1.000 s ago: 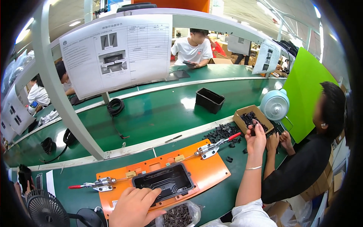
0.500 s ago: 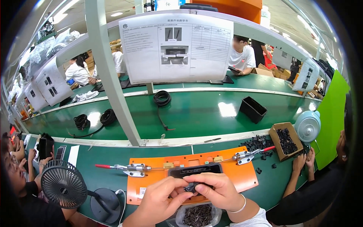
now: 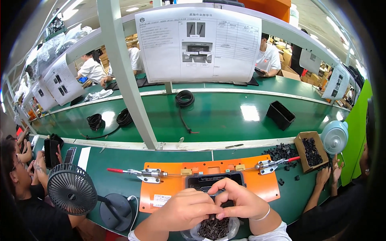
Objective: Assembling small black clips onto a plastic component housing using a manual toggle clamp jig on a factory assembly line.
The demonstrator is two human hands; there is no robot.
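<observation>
My left hand (image 3: 187, 208) and my right hand (image 3: 240, 201) meet in front of the orange fixture plate (image 3: 260, 184), fingertips pinched together. Between the right fingers a bit of a small black plastic part (image 3: 228, 203) shows; most of it is covered. Whatever the left fingers pinch is hidden. Behind the hands a black plastic housing (image 3: 197, 182) sits in the fixture, partly covered by my right hand. Just below my hands is a clear plastic-lined tub of dark screws (image 3: 213, 229).
Red-handled toggle clamps (image 3: 149, 173) (image 3: 266, 165) flank the fixture. A black desk fan (image 3: 72, 189) stands left. At right are loose black parts (image 3: 281, 153), a cardboard box (image 3: 300, 149) and a light-blue fan (image 3: 334, 136). Co-workers' hands (image 3: 326, 176) work at both sides.
My hands have shifted lower, over the screw tub, and the left fingers now close against the right ones. The small black part is more hidden. The whole view has shifted slightly.
</observation>
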